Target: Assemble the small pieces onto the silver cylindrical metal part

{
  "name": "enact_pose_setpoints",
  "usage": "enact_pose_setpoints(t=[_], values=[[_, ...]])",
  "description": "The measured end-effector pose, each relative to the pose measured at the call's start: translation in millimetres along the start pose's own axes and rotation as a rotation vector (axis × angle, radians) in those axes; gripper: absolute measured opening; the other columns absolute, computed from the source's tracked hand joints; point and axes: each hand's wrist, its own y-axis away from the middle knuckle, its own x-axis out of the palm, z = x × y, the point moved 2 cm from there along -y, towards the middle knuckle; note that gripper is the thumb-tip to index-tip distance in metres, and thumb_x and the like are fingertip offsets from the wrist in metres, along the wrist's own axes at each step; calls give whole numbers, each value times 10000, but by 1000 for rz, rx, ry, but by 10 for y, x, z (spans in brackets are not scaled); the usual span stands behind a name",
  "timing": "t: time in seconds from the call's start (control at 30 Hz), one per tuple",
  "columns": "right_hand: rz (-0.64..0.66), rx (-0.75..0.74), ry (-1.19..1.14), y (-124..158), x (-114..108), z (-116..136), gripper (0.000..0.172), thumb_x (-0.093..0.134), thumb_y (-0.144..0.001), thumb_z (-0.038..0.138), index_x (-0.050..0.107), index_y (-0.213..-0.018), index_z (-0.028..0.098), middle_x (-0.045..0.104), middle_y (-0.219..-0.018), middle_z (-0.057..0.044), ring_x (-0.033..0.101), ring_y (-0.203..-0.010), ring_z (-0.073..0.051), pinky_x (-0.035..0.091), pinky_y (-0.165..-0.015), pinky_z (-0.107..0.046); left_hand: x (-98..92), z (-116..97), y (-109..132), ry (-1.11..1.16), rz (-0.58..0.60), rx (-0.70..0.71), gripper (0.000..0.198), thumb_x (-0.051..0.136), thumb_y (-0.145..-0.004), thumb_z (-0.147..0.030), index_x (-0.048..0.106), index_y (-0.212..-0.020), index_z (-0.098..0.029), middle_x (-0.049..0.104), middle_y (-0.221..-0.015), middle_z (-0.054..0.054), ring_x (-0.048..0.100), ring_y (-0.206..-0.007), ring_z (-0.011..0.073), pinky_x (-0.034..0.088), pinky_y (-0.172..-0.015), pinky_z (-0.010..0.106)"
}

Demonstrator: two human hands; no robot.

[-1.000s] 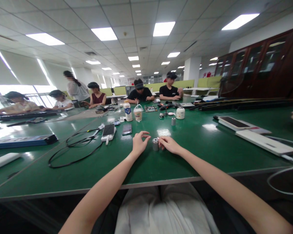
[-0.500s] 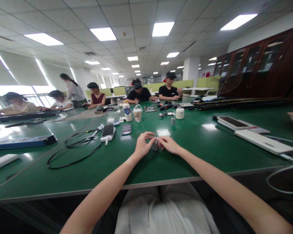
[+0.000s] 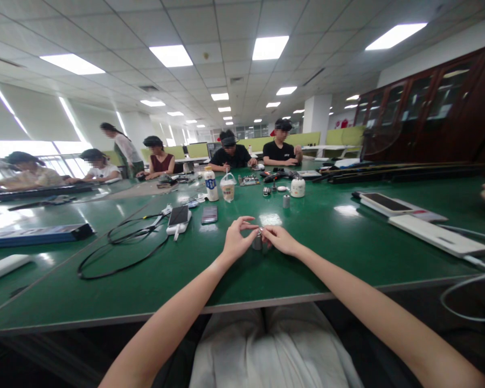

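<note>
A small grey metal cylinder (image 3: 257, 242) stands upright on the green table in front of me. My left hand (image 3: 239, 237) curves round its left side, thumb at the top rim, index finger stretched out above. The fingers behind the cylinder are hidden. From the other side, my right hand (image 3: 281, 238) has thumb and fingers pinched together at the cylinder's top. Whatever lies in that pinch is too small to make out. Farther off stands a second grey metal cylinder (image 3: 286, 201), apart from both hands.
Left of my hands lie a dark flat phone-like block (image 3: 209, 214), a white device with a dark screen (image 3: 179, 216) and a looped black cable (image 3: 123, 276). Beyond stand a bottle (image 3: 210, 186), a cup (image 3: 228, 188) and a white jar (image 3: 298, 187). A white power bank (image 3: 436, 235) lies right. Several people sit around.
My hands stay at the cylinder with only slight finger movement. The standing person at the far left has leaned a little, and another person's hand at the right edge has shifted.
</note>
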Motion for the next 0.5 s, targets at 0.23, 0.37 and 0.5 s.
enact_pose_setpoints(t=[0.23, 0.37, 0.5], values=[[-2, 11, -2, 1, 5, -3, 457, 503, -867, 606, 545, -684, 189, 613, -644, 1, 573, -539, -127, 487, -517, -243, 22, -2, -19, 19, -31, 8, 295, 709, -801, -226, 596, -1073, -226, 763, -895, 31, 718, -939, 211, 511, -910, 356], [-3, 13, 4, 2, 5, 0, 465, 497, -863, 616, 540, -680, 191, 610, -641, 3, 563, -530, -122, 482, -520, -243, -20, 74, -72, -45, -92, -14, 258, 697, -819, -246, 581, -1048, -224, 766, -910, 39, 707, -945, 216, 482, -933, 382], [-6, 16, 11, 3, 6, -3, 472, 489, -861, 627, 539, -680, 194, 619, -640, 2, 564, -525, -127, 476, -511, -247, -82, 293, -96, -163, -85, -74, 227, 742, -758, -195, 620, -945, -234, 780, -817, 26, 681, -961, 262, 451, -932, 448]])
